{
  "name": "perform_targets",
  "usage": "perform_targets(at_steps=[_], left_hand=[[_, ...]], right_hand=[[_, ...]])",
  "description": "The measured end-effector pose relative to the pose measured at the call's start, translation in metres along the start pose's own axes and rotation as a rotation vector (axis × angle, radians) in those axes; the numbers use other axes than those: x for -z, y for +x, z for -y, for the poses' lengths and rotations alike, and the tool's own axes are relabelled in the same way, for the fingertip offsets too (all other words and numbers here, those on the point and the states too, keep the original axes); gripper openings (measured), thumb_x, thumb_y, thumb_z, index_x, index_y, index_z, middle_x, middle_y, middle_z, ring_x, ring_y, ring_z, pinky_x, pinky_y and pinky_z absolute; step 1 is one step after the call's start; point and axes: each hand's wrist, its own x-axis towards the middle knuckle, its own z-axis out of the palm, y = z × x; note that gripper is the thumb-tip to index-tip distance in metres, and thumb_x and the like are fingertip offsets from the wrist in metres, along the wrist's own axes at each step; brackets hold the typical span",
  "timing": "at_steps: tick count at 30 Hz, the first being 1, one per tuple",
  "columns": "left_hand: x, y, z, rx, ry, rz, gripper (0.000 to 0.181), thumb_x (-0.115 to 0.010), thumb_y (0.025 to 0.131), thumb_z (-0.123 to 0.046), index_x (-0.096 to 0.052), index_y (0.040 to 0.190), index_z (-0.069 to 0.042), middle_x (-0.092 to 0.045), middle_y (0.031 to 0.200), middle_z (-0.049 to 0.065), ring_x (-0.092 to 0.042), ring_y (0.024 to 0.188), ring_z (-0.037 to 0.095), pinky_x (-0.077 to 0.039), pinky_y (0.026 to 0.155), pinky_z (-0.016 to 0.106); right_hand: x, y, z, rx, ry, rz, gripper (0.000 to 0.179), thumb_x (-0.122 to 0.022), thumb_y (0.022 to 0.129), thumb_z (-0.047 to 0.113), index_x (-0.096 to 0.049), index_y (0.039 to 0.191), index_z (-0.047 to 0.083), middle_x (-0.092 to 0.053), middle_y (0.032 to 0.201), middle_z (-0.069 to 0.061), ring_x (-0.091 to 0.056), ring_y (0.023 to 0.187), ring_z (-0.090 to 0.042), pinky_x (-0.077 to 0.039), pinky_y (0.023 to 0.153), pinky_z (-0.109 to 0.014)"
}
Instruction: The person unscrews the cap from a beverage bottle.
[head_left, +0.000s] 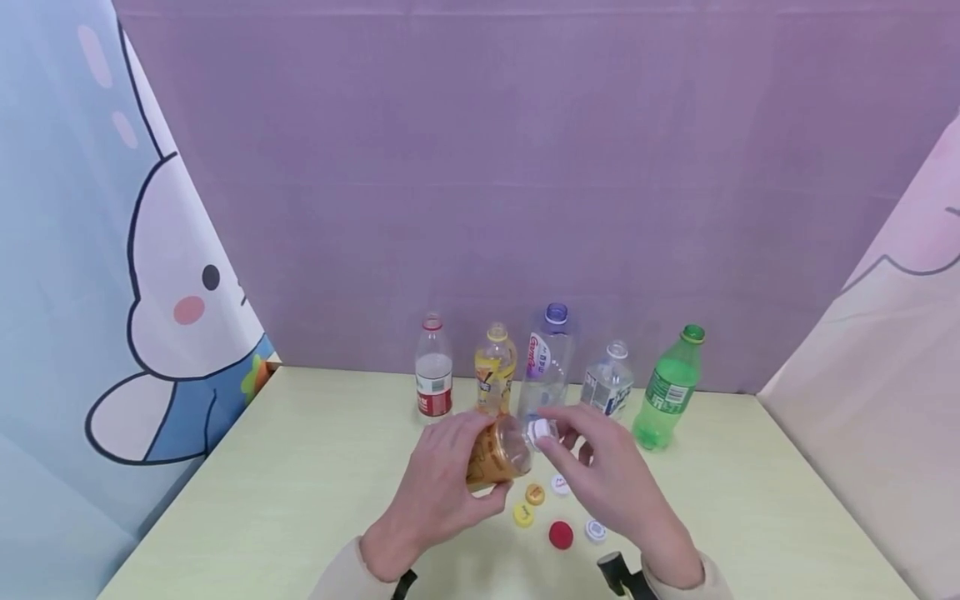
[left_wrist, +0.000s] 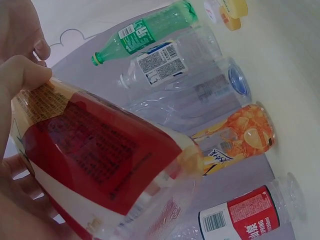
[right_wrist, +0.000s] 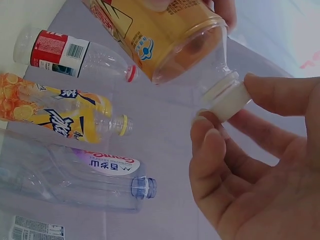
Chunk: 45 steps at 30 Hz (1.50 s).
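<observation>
A clear plastic bottle (head_left: 491,457) with an orange and red label is held tilted above the table, its neck pointing right. My left hand (head_left: 438,492) grips it round the body, and the left wrist view shows the label's red side up close. At the neck, my right hand (head_left: 611,471) pinches the white cap (right_wrist: 231,102) between thumb and fingers. The cap sits on the bottle's mouth; whether it is tight I cannot tell.
Uncapped bottles stand behind the hands: a red-labelled one (head_left: 434,367), a yellow-labelled one (head_left: 495,367), a tall clear one (head_left: 546,367), a small clear one (head_left: 609,383) and a green one (head_left: 670,387). Several loose caps, including a red cap (head_left: 561,535), lie on the table (head_left: 300,483).
</observation>
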Motion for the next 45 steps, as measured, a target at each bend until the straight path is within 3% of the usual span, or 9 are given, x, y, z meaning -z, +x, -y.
perform_targets(at_steps=[7, 12, 16, 20, 23, 36, 41, 45], left_hand=[[0.0015, 0.0002, 0.0013, -0.009, -0.003, -0.018, 0.076, -0.09, 0.071, -0.034, -0.051, 0.134, -0.014, -0.061, 0.13, 0.001, -0.058, 0.116, 0.018, -0.054, 0.094, 0.042], [0.0012, -0.0003, 0.0011, -0.015, -0.003, -0.027, 0.077, -0.091, 0.069, -0.033, -0.052, 0.133, -0.014, -0.061, 0.13, 0.001, -0.058, 0.117, 0.018, -0.053, 0.095, 0.043], [0.0013, 0.0, -0.0002, -0.012, 0.001, -0.019, 0.077, -0.091, 0.069, -0.033, -0.052, 0.133, -0.015, -0.061, 0.131, 0.001, -0.058, 0.118, 0.019, -0.053, 0.095, 0.044], [0.0018, 0.0004, -0.0016, 0.004, -0.001, 0.004, 0.077, -0.091, 0.07, -0.034, -0.052, 0.134, -0.016, -0.061, 0.133, 0.001, -0.057, 0.119, 0.019, -0.053, 0.095, 0.046], [0.0019, 0.0001, -0.0019, 0.015, -0.002, 0.017, 0.077, -0.091, 0.071, -0.034, -0.051, 0.134, -0.017, -0.06, 0.133, 0.001, -0.057, 0.119, 0.019, -0.054, 0.095, 0.046], [0.0025, 0.0001, 0.0005, 0.017, -0.002, -0.004, 0.077, -0.091, 0.07, -0.032, -0.051, 0.133, -0.015, -0.06, 0.131, 0.002, -0.058, 0.117, 0.019, -0.055, 0.093, 0.044], [0.0023, -0.0005, 0.0007, 0.006, -0.006, -0.002, 0.076, -0.09, 0.07, -0.032, -0.052, 0.133, -0.015, -0.06, 0.131, 0.002, -0.058, 0.117, 0.019, -0.054, 0.093, 0.045], [0.0022, -0.0006, 0.0, 0.001, -0.005, 0.008, 0.075, -0.09, 0.071, -0.033, -0.052, 0.133, -0.015, -0.06, 0.132, 0.002, -0.057, 0.118, 0.02, -0.054, 0.094, 0.045]], right_hand=[[0.0011, -0.0004, -0.0029, 0.153, 0.03, -0.008, 0.035, -0.075, 0.089, 0.002, -0.071, 0.123, 0.012, -0.066, 0.109, 0.006, -0.056, 0.083, -0.005, -0.052, 0.058, -0.021], [-0.0033, 0.0003, -0.004, 0.156, 0.05, -0.066, 0.027, -0.074, 0.091, 0.007, -0.072, 0.118, 0.011, -0.067, 0.102, 0.008, -0.058, 0.082, -0.006, -0.053, 0.059, -0.022], [-0.004, 0.0009, -0.0016, 0.024, 0.023, -0.084, 0.033, -0.075, 0.092, 0.012, -0.069, 0.124, 0.008, -0.065, 0.09, 0.008, -0.059, 0.077, -0.006, -0.054, 0.062, -0.024], [-0.0008, 0.0001, 0.0027, -0.159, -0.005, -0.015, 0.029, -0.076, 0.093, 0.024, -0.071, 0.117, 0.009, -0.063, 0.078, 0.011, -0.058, 0.071, -0.007, -0.053, 0.064, -0.025], [0.0014, -0.0005, 0.0045, -0.199, -0.007, 0.035, 0.023, -0.075, 0.093, 0.025, -0.074, 0.111, 0.011, -0.062, 0.074, 0.012, -0.057, 0.069, -0.008, -0.052, 0.064, -0.024], [0.0044, -0.0009, -0.0017, 0.083, 0.0, 0.057, 0.036, -0.075, 0.091, 0.009, -0.069, 0.126, 0.016, -0.061, 0.096, 0.014, -0.055, 0.082, -0.005, -0.052, 0.061, -0.022], [-0.0006, -0.0007, -0.0038, 0.134, -0.002, 0.002, 0.027, -0.073, 0.094, 0.011, -0.071, 0.121, 0.013, -0.061, 0.093, 0.014, -0.055, 0.081, -0.004, -0.051, 0.06, -0.021], [-0.0043, 0.0004, -0.0031, 0.114, -0.021, -0.038, 0.022, -0.072, 0.094, 0.009, -0.071, 0.116, 0.011, -0.06, 0.089, 0.014, -0.054, 0.079, -0.004, -0.05, 0.059, -0.02]])
